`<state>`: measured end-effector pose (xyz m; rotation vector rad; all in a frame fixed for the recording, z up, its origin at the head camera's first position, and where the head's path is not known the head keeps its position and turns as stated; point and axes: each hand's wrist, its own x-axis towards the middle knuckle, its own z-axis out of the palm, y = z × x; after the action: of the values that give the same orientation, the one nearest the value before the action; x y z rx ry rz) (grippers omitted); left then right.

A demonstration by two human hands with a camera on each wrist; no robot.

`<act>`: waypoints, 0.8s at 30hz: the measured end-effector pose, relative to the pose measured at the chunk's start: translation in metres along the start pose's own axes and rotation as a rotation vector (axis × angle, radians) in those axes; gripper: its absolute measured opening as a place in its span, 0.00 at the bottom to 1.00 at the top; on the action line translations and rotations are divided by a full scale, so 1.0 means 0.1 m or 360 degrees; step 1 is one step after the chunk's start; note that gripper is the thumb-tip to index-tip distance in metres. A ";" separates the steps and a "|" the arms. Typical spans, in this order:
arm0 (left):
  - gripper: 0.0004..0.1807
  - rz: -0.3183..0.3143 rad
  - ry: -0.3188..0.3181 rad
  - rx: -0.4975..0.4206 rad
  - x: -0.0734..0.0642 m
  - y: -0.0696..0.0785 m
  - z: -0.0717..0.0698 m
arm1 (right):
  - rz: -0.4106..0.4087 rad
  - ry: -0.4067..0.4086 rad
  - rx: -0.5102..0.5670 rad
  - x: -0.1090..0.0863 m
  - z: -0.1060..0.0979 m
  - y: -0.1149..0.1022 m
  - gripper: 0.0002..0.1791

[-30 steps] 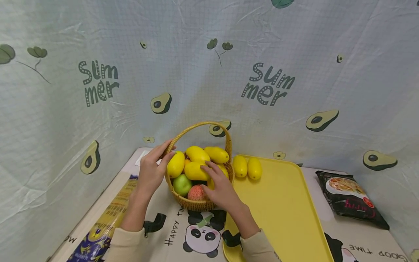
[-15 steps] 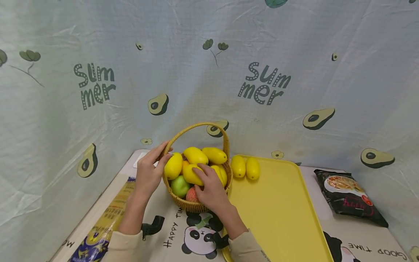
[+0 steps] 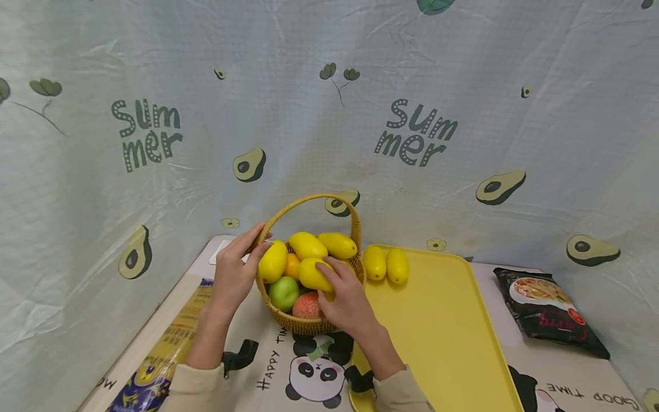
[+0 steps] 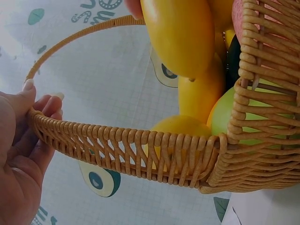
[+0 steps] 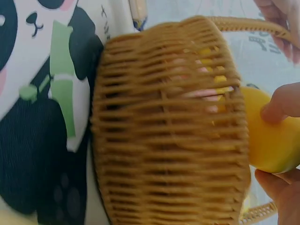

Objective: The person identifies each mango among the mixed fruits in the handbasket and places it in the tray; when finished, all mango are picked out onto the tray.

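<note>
A wicker basket (image 3: 304, 326) full of fruit stands on the table in the head view. My left hand (image 3: 235, 274) holds the left side of its arched handle (image 3: 293, 204), and the left wrist view shows fingers and thumb around the wicker handle. Over the basket's right part, my right hand (image 3: 351, 302) grips a yellow mango (image 3: 312, 274); in the right wrist view the thumb and a finger are on this mango (image 5: 269, 140). Around it in the basket lie more mangoes (image 3: 308, 245), an orange (image 3: 292, 266), a green apple (image 3: 284, 293) and a reddish peach-like fruit (image 3: 306, 306).
Right of the basket lies a yellow tray (image 3: 432, 326), with two mangoes (image 3: 386, 264) at its far left corner. A black food packet (image 3: 551, 312) is further right. A long gold and blue packet (image 3: 165, 355) lies at the left. A printed curtain (image 3: 329, 126) hangs behind.
My right hand went slightly left onto the front mango, then shifted it to the right within the basket. More of the orange shows now. My left hand keeps its hold on the handle.
</note>
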<state>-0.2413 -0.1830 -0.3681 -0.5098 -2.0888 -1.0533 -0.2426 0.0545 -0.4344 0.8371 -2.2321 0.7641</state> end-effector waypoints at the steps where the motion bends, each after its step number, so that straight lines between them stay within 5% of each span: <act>1: 0.25 0.0005 0.0002 0.0002 0.00 -0.01 0.00 | -0.0008 -0.0004 -0.0009 0.00 -0.02 0.01 0.30; 13: 0.25 0.0010 0.0019 -0.0016 0.01 -0.04 0.02 | 0.0082 -0.0136 -0.0234 -0.02 -0.32 0.02 0.33; 24: 0.25 0.0011 0.0018 -0.0018 0.01 -0.05 0.03 | 0.0401 0.0109 0.0060 -0.07 -0.69 0.41 0.32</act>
<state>-0.2465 -0.1837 -0.3713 -0.5153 -2.0711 -1.0626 -0.2437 0.1300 -0.4077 0.5433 -2.2937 0.9397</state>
